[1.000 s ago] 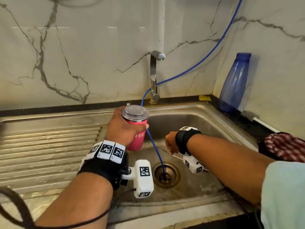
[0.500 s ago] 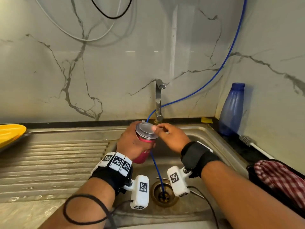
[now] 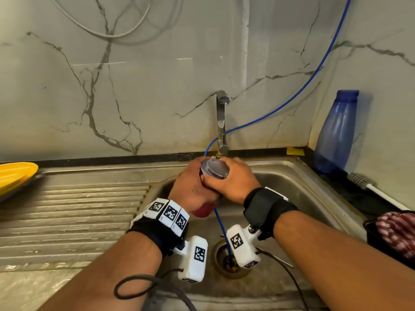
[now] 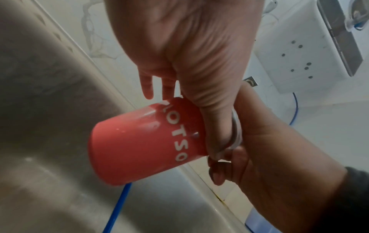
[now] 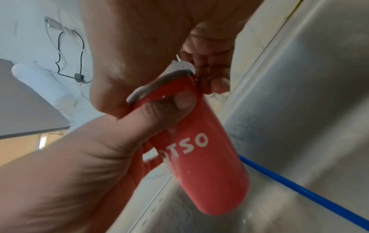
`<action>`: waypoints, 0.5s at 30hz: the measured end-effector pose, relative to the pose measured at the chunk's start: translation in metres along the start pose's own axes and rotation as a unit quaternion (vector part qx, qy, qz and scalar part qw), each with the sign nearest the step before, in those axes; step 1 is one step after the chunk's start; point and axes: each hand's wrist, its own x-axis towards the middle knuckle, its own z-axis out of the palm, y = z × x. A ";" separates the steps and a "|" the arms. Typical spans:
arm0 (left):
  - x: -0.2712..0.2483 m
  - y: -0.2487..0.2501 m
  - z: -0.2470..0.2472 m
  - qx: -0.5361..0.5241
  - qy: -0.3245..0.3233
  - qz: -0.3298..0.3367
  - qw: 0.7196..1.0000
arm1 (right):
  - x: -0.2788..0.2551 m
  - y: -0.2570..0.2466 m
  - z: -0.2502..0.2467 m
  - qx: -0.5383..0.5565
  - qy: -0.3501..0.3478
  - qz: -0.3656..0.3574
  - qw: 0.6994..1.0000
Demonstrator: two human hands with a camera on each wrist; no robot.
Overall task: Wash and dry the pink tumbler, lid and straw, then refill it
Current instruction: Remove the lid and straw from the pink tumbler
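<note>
A marble-veined wall backs a stainless steel sink point(image 3: 303, 176) with a ribbed drainboard, a steel tap point(image 3: 221, 122) at its rear edge and a thin blue hose point(image 3: 221, 230) running into the drain. Over the basin, just before the tap, the left hand point(image 3: 190, 191) wraps the pink metal tumbler point(image 4: 143, 141), tilted, while the right hand point(image 3: 233, 182) clamps its grip on the clear plastic lid point(image 3: 214, 169). Judged step: lid removal before washing; the next move calls for a firm twist or pull, body held steady.

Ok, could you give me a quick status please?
Left hand grips pink tumbler. Right hand grips lid, still on. Blue hose runs below.
</note>
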 end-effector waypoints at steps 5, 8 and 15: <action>-0.005 -0.003 0.016 -0.077 -0.020 -0.011 0.997 | 0.001 0.003 -0.006 0.015 0.008 0.028 0.999; -0.004 -0.004 0.021 -0.093 -0.003 -0.003 0.996 | -0.002 0.002 -0.009 -0.019 -0.001 0.012 1.000; -0.004 -0.001 0.023 -0.110 0.010 0.027 0.994 | -0.008 -0.012 -0.009 0.004 0.043 -0.007 0.999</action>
